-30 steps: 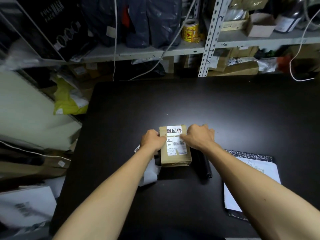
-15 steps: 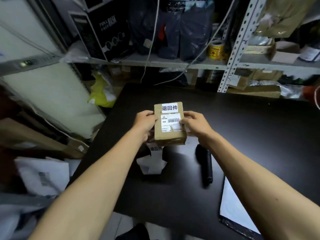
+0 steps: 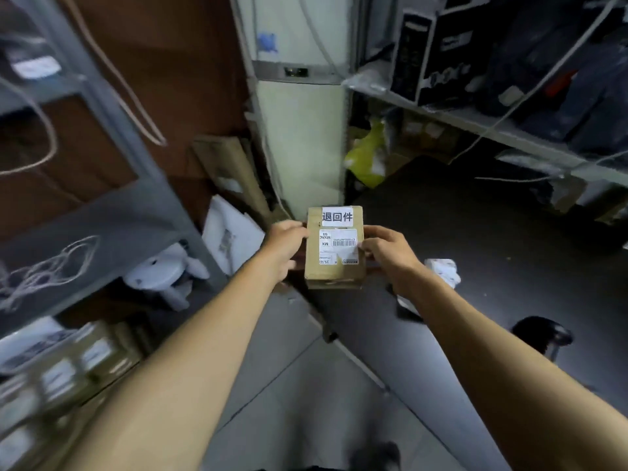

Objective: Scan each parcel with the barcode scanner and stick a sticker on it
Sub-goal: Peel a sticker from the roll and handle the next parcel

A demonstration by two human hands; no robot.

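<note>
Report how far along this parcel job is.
Done, apparently: the cardboard parcel already carries a white sticker above its barcode label. In hand: left hand and right hand grip it by its sides, off the black table. Left: setting it down; whether it was scanned isn't visible.

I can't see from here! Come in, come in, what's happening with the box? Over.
Left hand and right hand both grip the box, held up off the black table. Sticker on top. Nothing in the way. Over.
</note>
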